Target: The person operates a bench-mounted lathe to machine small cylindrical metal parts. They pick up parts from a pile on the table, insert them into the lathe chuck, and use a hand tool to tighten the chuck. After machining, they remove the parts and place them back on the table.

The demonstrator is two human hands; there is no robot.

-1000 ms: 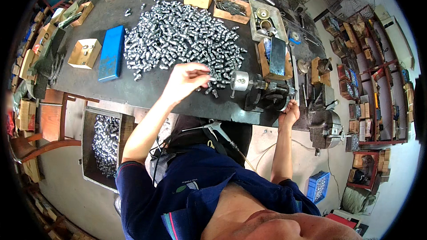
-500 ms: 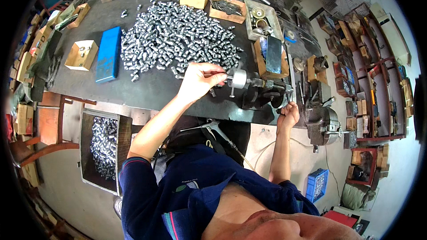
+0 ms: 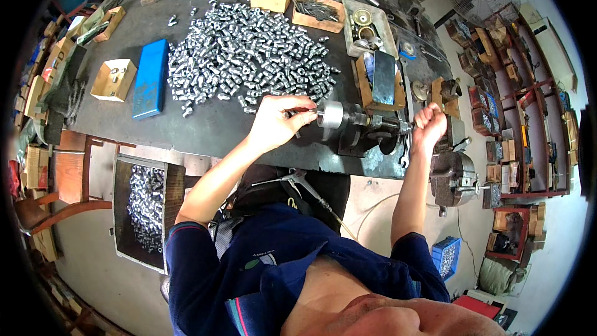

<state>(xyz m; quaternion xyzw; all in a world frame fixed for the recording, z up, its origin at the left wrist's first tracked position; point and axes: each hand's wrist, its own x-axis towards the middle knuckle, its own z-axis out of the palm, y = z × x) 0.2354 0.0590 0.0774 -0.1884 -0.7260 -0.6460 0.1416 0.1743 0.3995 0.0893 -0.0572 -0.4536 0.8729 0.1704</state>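
My left hand (image 3: 278, 119) is closed, thumb and fingertips pinched round a small metal fitting at the left face of a silver cylindrical collar (image 3: 331, 114). The fingers mostly cover the fitting. The collar sits on the end of a dark bench-mounted spindle fixture (image 3: 379, 129) near the table's front edge. At the fixture's right end, my right hand (image 3: 430, 124) makes a fist round a crank handle, which the fingers largely hide. Behind my left hand spreads a large heap of shiny metal fittings (image 3: 242, 56).
A blue box (image 3: 150, 78) and a small carton (image 3: 114, 79) stand left of the heap. Behind the fixture are a dark flat slab (image 3: 383, 78) and a parts tray (image 3: 387, 28). A vise (image 3: 452, 177) is at right. A wooden bin (image 3: 171, 205) of fittings stands below the table.
My right fist has swung up and to the right, from below the fixture to beside its right end. My left hand stays at the collar, slightly lower.
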